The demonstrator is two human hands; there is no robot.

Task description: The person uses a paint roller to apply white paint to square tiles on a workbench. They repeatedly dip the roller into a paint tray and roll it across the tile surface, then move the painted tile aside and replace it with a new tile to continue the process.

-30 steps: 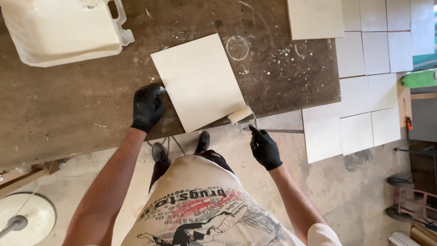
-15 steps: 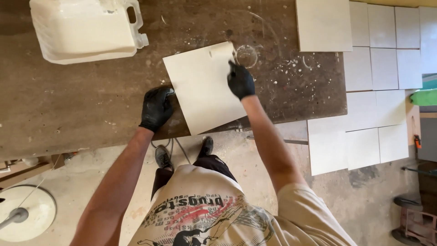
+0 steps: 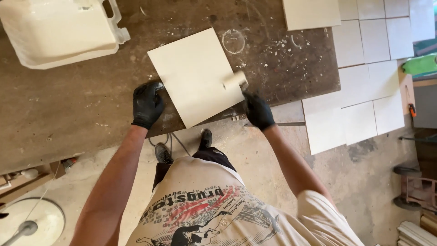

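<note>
On the workbench [image 3: 68, 114], left hand [image 3: 147, 104] still pins the tile [image 3: 195, 75]; right hand [image 3: 258, 110], gripping a roller [image 3: 235, 80], has drawn back.

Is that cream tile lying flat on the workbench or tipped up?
Flat. The cream tile lies face-up on the workbench, its near corner overhanging the edge. The left hand presses its left edge.

White plastic tub [image 3: 54, 32] at far left of stained table [image 3: 68, 118]; pale tiles [image 3: 364, 91] laid out on floor [image 3: 355, 182]; green object [image 3: 421, 64] at right.
</note>
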